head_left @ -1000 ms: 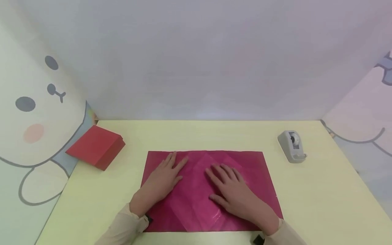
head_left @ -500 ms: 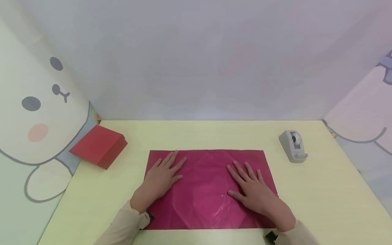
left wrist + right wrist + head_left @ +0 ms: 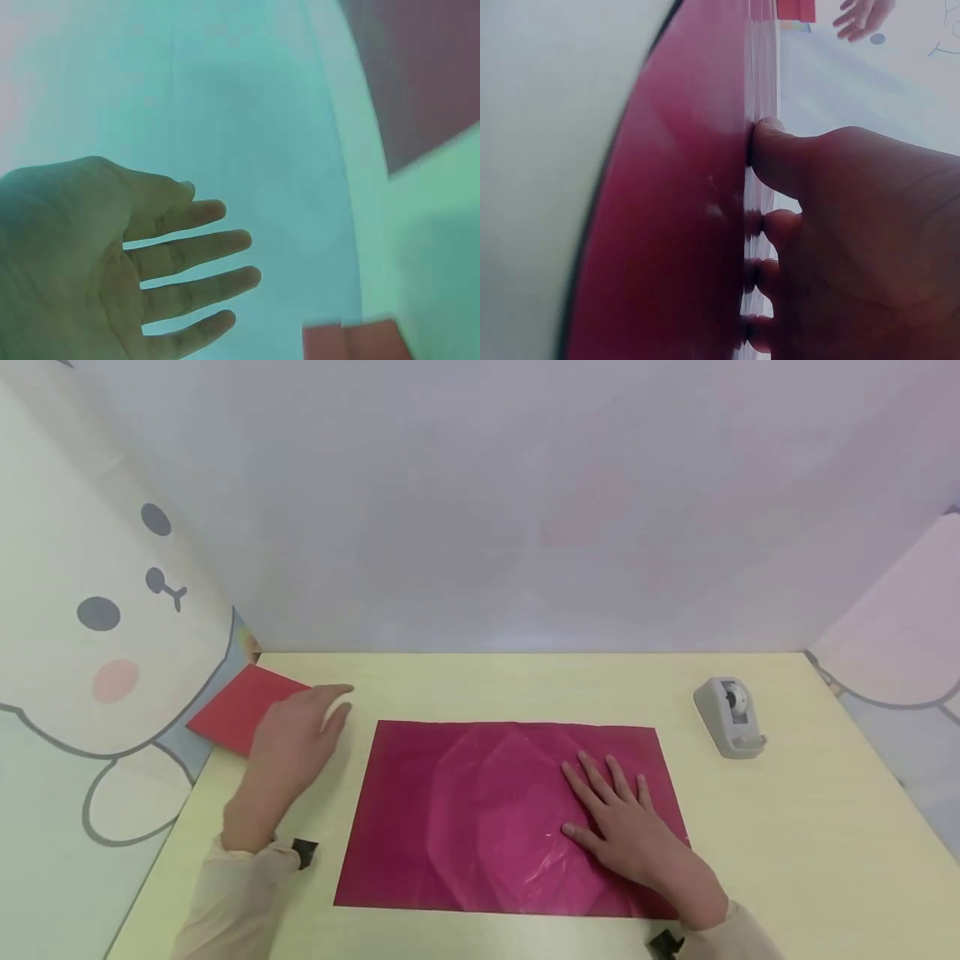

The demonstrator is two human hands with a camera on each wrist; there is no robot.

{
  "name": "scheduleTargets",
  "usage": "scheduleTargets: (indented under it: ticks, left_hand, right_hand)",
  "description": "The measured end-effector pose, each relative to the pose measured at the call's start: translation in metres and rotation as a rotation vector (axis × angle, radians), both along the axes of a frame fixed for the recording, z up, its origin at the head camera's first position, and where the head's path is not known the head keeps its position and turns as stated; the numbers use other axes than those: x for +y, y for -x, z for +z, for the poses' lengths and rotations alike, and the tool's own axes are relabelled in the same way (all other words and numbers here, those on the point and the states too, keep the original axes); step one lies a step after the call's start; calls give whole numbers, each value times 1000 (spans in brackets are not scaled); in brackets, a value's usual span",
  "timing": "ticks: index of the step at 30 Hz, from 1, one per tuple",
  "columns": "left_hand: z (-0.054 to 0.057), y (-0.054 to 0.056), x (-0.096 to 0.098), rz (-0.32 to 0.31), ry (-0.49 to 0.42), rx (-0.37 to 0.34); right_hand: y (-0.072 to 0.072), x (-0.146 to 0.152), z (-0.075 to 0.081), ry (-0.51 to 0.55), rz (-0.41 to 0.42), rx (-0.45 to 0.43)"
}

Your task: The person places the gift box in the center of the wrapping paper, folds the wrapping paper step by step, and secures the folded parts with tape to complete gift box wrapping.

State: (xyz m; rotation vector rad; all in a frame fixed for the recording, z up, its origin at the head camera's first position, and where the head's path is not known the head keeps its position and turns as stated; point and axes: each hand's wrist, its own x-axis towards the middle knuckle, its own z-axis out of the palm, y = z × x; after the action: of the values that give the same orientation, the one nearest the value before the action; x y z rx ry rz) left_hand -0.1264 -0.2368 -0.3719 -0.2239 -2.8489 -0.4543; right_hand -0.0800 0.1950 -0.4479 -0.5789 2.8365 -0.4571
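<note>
A magenta sheet of wrapping paper (image 3: pixel 450 818), creased and shiny in places, lies flat in the middle of the table. On its right part rests my right hand (image 3: pixel 618 827), fingers spread and touching the paper; the right wrist view shows the thumb (image 3: pixel 780 154) and fingertips against the sheet. My left hand (image 3: pixel 296 739) is raised off the sheet at the left, in front of the red box (image 3: pixel 236 710), hiding part of it. Its fingers are extended with nothing held, as the left wrist view also shows the left hand (image 3: pixel 112 262) apart from the red box (image 3: pixel 356 341).
A grey tape dispenser (image 3: pixel 727 718) with a roll of tape stands at the right of the pale yellow table (image 3: pixel 525 685). Cloth walls (image 3: pixel 525 510) rise behind the table and at both sides, the side ones printed with cartoon animals.
My left hand has lifted off the paper and moved left to the red box. The right hand slid right across the sheet, then stayed there.
</note>
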Motion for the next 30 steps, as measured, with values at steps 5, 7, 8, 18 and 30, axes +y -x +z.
scheduleTargets:
  ticks: [5,7,8,18,30]
  left_hand:
    - [7,1,-35,91,-27,-8]
    - [7,1,-50,115,-26,13]
    - [6,1,-58,126,-25,24]
    - [-7,0,-119,297,-51,-10]
    - [-27,7,-159,263,-297,-364]
  right_hand:
    - [1,0,1,11,5,-7]
    - [1,-1,1,11,6,-10]
    - [1,-1,1,10,7,-10]
    - [1,0,-1,1,2,-7]
    - [0,0,2,3,-2,-15]
